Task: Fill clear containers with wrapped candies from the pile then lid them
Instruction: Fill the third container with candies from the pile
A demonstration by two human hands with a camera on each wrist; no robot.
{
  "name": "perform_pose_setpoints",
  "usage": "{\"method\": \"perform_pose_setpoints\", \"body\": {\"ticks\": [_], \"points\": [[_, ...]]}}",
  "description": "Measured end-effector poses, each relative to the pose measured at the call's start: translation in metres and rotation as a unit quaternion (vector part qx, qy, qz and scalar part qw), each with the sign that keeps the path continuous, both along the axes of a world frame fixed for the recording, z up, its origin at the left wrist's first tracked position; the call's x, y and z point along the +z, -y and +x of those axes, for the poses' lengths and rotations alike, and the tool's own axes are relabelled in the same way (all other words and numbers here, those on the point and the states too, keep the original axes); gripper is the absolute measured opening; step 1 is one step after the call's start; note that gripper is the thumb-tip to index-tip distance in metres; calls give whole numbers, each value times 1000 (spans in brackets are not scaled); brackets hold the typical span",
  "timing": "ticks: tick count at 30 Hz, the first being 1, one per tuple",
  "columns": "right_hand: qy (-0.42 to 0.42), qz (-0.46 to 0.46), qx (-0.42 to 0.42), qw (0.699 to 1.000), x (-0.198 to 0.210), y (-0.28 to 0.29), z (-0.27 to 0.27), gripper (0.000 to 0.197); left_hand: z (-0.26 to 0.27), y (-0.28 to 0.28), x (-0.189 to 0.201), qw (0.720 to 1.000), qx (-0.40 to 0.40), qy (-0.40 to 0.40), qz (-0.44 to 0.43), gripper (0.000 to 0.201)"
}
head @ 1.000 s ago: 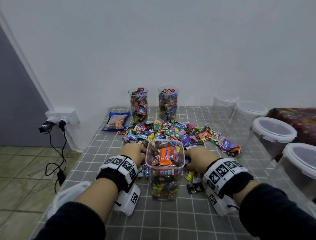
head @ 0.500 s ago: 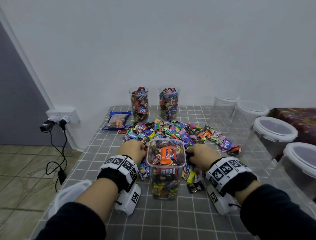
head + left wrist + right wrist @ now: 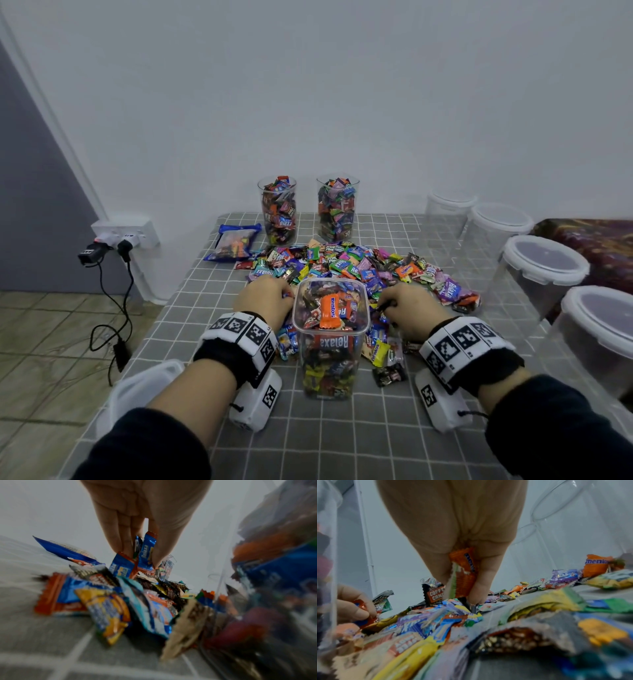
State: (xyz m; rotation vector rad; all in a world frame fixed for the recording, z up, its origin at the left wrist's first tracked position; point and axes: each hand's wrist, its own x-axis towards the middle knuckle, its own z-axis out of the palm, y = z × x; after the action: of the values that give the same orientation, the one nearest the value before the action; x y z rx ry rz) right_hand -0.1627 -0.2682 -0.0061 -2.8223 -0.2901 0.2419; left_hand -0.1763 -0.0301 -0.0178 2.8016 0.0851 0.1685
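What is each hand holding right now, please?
Left hand: pinching blue foil-wrapped candies.
Right hand: gripping an orange wrapped candy.

A square clear container (image 3: 330, 339) stands upright and unlidded near the middle of the surface, heaped to the rim with wrapped candies (an orange Mentos on top). The bright candy pile (image 3: 356, 269) spreads just behind it.

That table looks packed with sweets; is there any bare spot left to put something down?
Yes: the checked cloth is bare in front of the near container, between the two forearms. Another bare strip lies left of the candy pile, below the blue packet. The lidded tubs crowd the right edge.
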Motion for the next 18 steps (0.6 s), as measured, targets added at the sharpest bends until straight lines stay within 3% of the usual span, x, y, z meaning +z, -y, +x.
{"method": "perform_pose_setpoints", "body": {"ticks": [13,18], "points": [[91,135,-17,987,38,0,-11,22,-3,-6,-1,998,30,31,-41,18],[143,168,29,975,66,-11,-22,20,-5,-4,2,998,24,40,-48,17]]}}
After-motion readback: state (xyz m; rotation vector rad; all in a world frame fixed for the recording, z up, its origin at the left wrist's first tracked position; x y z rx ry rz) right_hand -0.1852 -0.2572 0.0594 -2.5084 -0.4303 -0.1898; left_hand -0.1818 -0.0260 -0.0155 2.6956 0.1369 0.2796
